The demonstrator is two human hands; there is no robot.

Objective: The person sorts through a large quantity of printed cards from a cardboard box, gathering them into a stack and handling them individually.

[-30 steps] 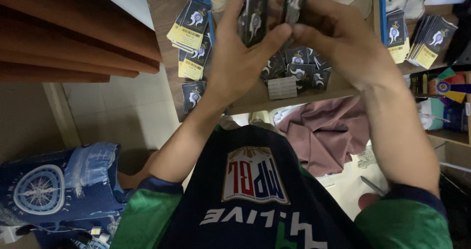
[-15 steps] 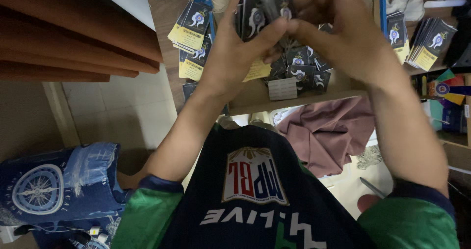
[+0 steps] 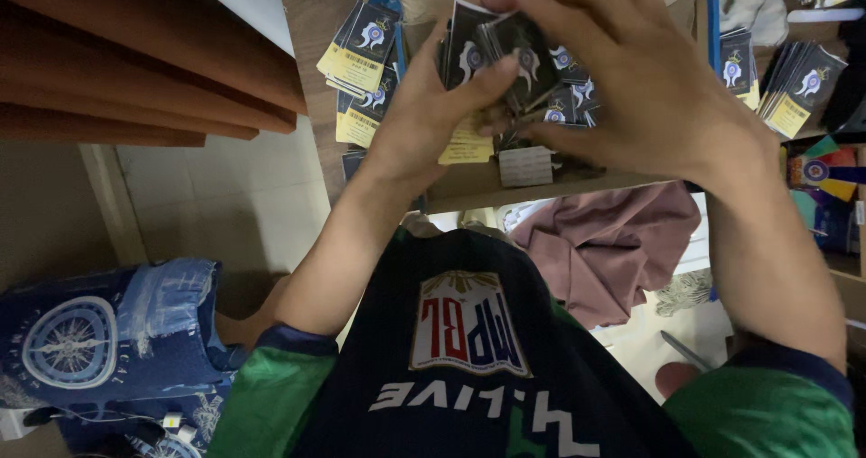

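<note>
Head view: both hands work close together over a shallow cardboard box (image 3: 469, 185) on the tabletop (image 3: 311, 38). The left hand (image 3: 424, 124) has its fingers closed on a small stack of dark hang tags (image 3: 469, 47), thumb pressed across the front of the stack and the other fingers behind it; a yellow end of one tag shows just below the palm. The right hand (image 3: 645, 88) curls over from the other side, its fingers touching the front tag of that same stack, so it grips or steadies the tags; whether it holds a separate tag of its own cannot be told. The held tags sit between the two sets of fingers, above the box.

Under the right fingers lies a loose heap of more tags (image 3: 564, 106) inside the box. Left of the left fingers, a fanned pile (image 3: 365, 43) rests on the tabletop, and well to the right of the right fingers stand further piles (image 3: 798, 79). Below the box a mauve cloth (image 3: 604, 241) hangs.

Judged from this, the step in hand is gathering and squaring tags into a bundle. The next move likely calls for a firm left pinch so the stack does not fan, while the right fingers free themselves to reach the heap just beneath.
</note>
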